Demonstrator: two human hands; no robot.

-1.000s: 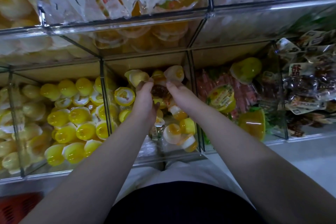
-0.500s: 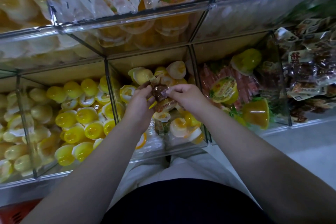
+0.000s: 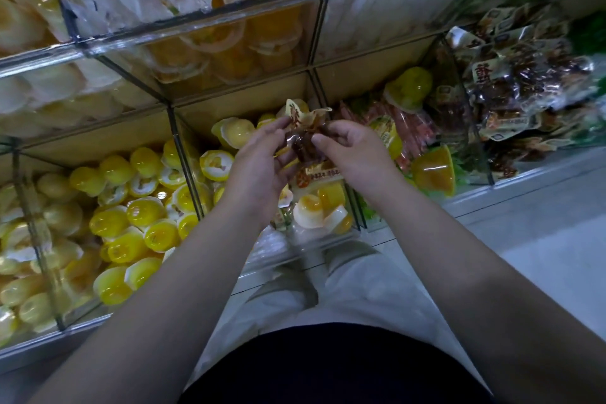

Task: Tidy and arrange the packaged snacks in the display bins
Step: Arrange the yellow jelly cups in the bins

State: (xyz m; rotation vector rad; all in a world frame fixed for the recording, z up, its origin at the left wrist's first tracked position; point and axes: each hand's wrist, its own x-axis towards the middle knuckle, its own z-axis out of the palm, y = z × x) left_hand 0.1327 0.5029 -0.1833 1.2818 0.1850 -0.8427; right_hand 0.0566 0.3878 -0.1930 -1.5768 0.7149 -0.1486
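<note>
Both hands hold a bunch of brown snack packets (image 3: 303,144) with clear and tan wrappers above the middle clear bin (image 3: 314,233). My left hand (image 3: 262,167) grips the bunch from the left, and my right hand (image 3: 351,154) pinches it from the right. Below the hands the middle bin holds yellow and orange jelly cups (image 3: 316,210) and another flat tan packet (image 3: 318,174). Matching brown packets (image 3: 521,88) are heaped in the far right bin.
The left bin is full of yellow jelly cups (image 3: 131,216). The bin right of the middle holds red packets (image 3: 413,131), a green-yellow cup (image 3: 410,88) and an orange cup (image 3: 434,170). An upper row of clear bins (image 3: 196,33) overhangs. Grey floor (image 3: 541,239) lies right.
Both hands have lifted the brown packets up out of the middle bin's jelly cups and now hold them higher, bunched between them.
</note>
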